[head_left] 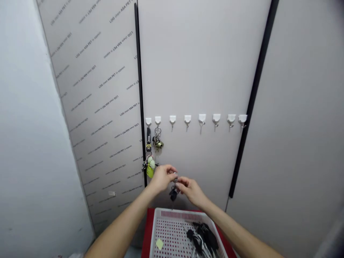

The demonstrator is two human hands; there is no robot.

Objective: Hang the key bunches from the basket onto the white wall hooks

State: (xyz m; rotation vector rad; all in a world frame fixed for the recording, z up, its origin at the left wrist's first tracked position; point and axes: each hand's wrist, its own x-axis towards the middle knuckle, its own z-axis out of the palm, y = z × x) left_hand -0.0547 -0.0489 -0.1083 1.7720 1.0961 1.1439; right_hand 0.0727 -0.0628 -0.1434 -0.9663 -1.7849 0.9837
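Observation:
My left hand [162, 176] and my right hand [189, 189] meet in front of a white wall panel, both pinched on a key ring with a dark key fob [173, 194] that dangles below my fingers. Above them runs a row of several white wall hooks [187, 119]. The first hook at the left holds a black strap with a yellow-green tag [149, 168]. The second hook holds a bunch of keys [158, 141]. The other hooks are bare.
Below my hands stands a white perforated basket [163, 215] on a red surface [147, 229], with several dark key fobs [202, 234] and a yellow note [159, 244] in it. A panel with printed protective film [102, 107] is at the left.

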